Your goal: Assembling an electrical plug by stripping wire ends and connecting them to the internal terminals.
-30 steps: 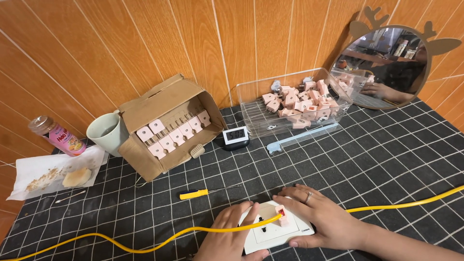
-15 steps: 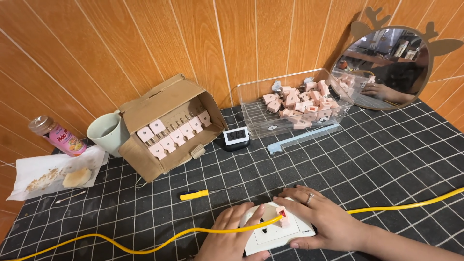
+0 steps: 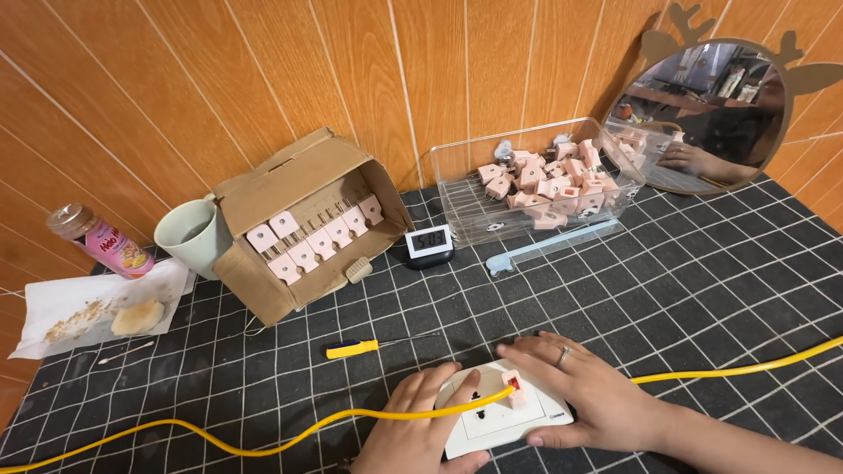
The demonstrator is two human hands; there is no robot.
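A white socket panel [image 3: 492,420] lies on the black grid mat near the front edge. My left hand [image 3: 414,430] grips its left side and presses a yellow cable [image 3: 263,439] across its face. My right hand [image 3: 588,395], a ring on one finger, holds the panel's right side, with the fingers next to a small pink switch module [image 3: 513,384] seated in the panel. The yellow cable also runs off to the right [image 3: 746,369].
A yellow-handled screwdriver [image 3: 369,346] lies just behind the panel. Further back stand a cardboard box of pink parts [image 3: 303,233], a small digital timer [image 3: 430,243], a clear bin of pink modules [image 3: 540,184], a pale cup [image 3: 189,235], a bottle [image 3: 98,241] and a mirror [image 3: 702,114].
Almost nothing has changed. Both hands stay on the white panel, with only a slight shift of the fingers.
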